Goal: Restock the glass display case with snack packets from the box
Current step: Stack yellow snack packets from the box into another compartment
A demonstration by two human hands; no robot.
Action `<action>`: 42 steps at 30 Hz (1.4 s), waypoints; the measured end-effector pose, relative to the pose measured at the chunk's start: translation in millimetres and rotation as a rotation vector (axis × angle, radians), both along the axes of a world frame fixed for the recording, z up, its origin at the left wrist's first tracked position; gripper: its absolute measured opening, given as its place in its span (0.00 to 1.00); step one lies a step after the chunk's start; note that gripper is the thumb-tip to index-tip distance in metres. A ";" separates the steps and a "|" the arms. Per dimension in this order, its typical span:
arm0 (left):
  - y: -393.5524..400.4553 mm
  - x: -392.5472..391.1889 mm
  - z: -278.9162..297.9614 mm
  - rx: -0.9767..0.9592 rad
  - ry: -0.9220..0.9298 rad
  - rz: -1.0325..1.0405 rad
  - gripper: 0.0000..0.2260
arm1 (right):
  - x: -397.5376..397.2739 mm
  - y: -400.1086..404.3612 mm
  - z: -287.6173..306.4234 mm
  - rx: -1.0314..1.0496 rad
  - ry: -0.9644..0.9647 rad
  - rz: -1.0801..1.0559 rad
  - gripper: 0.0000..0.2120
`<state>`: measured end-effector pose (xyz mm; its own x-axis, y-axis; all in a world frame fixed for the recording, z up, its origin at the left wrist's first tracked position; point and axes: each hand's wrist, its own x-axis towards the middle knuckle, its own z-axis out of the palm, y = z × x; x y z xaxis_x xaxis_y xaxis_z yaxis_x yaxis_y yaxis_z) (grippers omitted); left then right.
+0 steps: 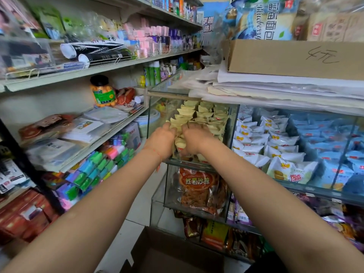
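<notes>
Snack packets (199, 117), pale yellow, upright rows, both hands' fingers (167, 127) gripping some

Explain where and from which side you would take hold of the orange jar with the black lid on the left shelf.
Grip the orange jar around its round body, just under the black lid, coming from the aisle side. It stands upright at the shelf's front, its front face open, while red packets crowd its right.
</notes>
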<state>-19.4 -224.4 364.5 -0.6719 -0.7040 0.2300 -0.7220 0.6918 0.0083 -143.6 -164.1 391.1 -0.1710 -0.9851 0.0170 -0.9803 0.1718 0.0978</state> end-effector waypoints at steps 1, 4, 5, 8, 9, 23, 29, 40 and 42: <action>-2.9 -2.0 0.9 -0.003 -0.014 -0.009 0.28 | 0.3 -5.4 1.2 0.024 -0.009 -0.009 0.46; -10.2 -9.1 3.2 -0.019 -0.049 -0.032 0.33 | -2.7 -16.3 4.8 0.051 -0.035 -0.026 0.47; -12.5 -11.4 3.7 -0.030 -0.063 -0.034 0.33 | -5.5 -18.2 6.2 0.057 -0.054 -0.030 0.45; -17.2 -16.0 5.1 -0.077 -0.088 -0.018 0.29 | -17.8 -20.5 14.0 0.057 -0.157 -0.076 0.43; -18.5 -17.0 5.7 -0.096 -0.091 -0.007 0.27 | -21.7 -20.7 16.5 0.071 -0.187 -0.101 0.43; -37.5 -34.0 -2.2 0.091 -0.106 -0.075 0.39 | -25.1 -29.4 20.9 0.186 -0.164 -0.104 0.53; -35.1 -33.1 -1.1 0.077 -0.078 -0.096 0.34 | -27.9 -28.8 29.9 0.243 -0.180 -0.112 0.49; 4.2 -17.4 5.4 0.156 0.323 -0.226 0.28 | -7.3 20.0 47.4 0.236 -0.046 -0.014 0.41; 16.9 -19.9 2.5 0.185 0.298 -0.225 0.28 | -2.8 34.1 49.7 0.328 0.041 -0.037 0.35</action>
